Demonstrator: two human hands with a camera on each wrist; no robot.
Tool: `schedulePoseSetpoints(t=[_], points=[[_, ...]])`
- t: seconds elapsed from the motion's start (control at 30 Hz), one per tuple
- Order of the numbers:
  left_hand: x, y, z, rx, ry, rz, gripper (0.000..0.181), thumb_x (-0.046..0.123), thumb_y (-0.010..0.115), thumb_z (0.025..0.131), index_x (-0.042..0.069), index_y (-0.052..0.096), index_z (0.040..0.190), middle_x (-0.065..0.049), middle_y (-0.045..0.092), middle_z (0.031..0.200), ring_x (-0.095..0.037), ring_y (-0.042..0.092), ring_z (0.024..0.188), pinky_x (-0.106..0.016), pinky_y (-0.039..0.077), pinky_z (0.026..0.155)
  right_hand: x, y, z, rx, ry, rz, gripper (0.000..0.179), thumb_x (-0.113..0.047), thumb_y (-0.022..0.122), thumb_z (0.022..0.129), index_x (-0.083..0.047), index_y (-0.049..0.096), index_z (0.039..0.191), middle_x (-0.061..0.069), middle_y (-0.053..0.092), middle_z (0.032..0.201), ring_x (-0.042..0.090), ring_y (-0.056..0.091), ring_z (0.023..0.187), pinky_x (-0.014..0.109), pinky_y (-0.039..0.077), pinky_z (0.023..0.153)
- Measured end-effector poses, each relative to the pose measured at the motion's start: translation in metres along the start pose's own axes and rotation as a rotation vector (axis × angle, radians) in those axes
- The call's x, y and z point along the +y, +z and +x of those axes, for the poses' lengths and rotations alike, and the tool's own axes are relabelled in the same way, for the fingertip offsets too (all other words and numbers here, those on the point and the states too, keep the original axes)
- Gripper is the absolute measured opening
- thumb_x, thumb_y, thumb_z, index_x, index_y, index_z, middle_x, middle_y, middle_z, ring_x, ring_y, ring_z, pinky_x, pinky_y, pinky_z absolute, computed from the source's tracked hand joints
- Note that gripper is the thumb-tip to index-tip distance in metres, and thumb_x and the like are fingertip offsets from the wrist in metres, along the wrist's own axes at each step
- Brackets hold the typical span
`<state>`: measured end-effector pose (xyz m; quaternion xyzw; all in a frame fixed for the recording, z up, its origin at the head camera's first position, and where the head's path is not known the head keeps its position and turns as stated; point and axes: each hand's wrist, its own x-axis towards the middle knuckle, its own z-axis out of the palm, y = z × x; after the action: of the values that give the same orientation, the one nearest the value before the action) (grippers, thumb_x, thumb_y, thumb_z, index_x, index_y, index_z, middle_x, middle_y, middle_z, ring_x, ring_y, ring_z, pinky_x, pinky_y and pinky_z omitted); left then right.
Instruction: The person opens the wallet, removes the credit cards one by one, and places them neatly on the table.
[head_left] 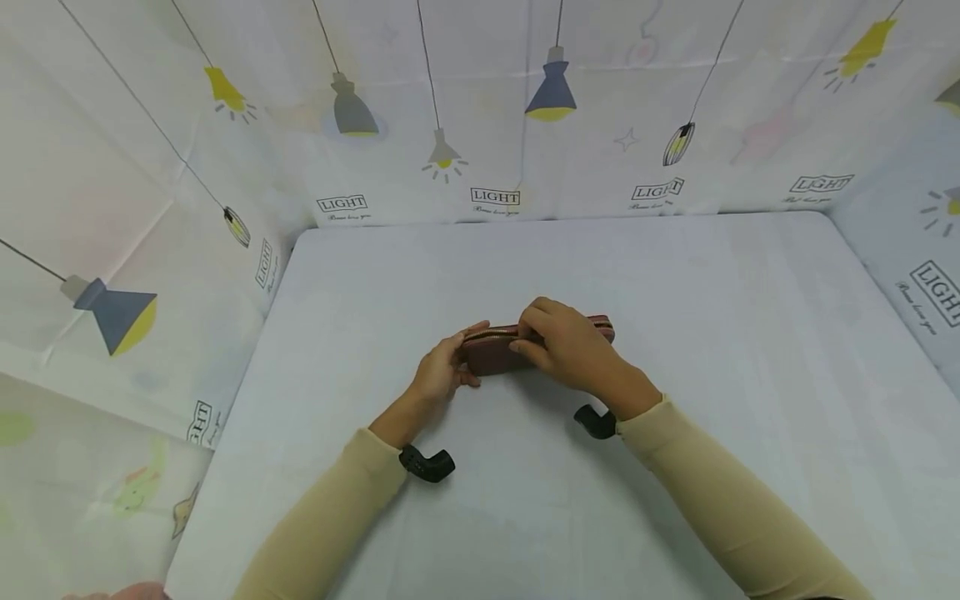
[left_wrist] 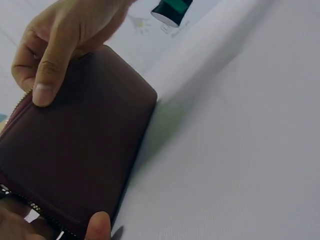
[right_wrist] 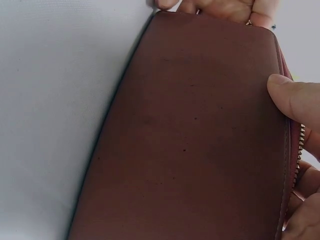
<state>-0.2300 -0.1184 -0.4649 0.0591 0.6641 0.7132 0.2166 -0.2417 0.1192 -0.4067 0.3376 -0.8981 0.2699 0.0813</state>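
Observation:
A reddish-brown zip-around wallet stands on its long edge on the white table, its gold-toothed zipper along the top. My left hand holds the wallet's left end, thumb on the near face and fingers behind. Over the top edge, my right hand grips the wallet near its middle, its thumb against the near face and the other fingers curled by the zipper. The zipper's teeth are parted at the left. Whether the right fingers pinch the zipper pull is hidden.
The white table has a lamp-printed cloth behind it and at both sides. A black curved piece is at each cuff, one on the left wrist and one on the right. Part of another hand shows at the lower left.

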Motion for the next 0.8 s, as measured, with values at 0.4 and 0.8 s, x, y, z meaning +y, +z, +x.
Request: schedulePoseSetpoints(t=[0.4,0.8], points=[[-0.002,0.0,-0.003,0.037,-0.042,-0.223,0.051,0.029,0.028,0.113,0.002,0.053,0.148,-0.012,0.058,0.143,-0.022,0.056,0.121,-0.039,0.05,0.095,0.0,0.001,-0.001,0.013,-0.001,-0.023,0.021,-0.021,0.079,0.095,-0.008,0.064,0.093,0.006,0.066,0.098,0.02,0.06,0.081,0.036,0.052,0.071],[-0.013,0.002,-0.004,0.343,0.062,-0.178,0.034,0.023,0.051,0.111,-0.007,0.069,0.11,-0.008,0.069,0.116,-0.018,0.067,0.103,-0.034,0.06,0.083,0.0,0.001,0.0,0.028,0.011,-0.022,0.02,-0.021,0.079,0.095,-0.008,0.064,0.093,0.005,0.065,0.094,0.019,0.058,0.079,0.037,0.05,0.069]])
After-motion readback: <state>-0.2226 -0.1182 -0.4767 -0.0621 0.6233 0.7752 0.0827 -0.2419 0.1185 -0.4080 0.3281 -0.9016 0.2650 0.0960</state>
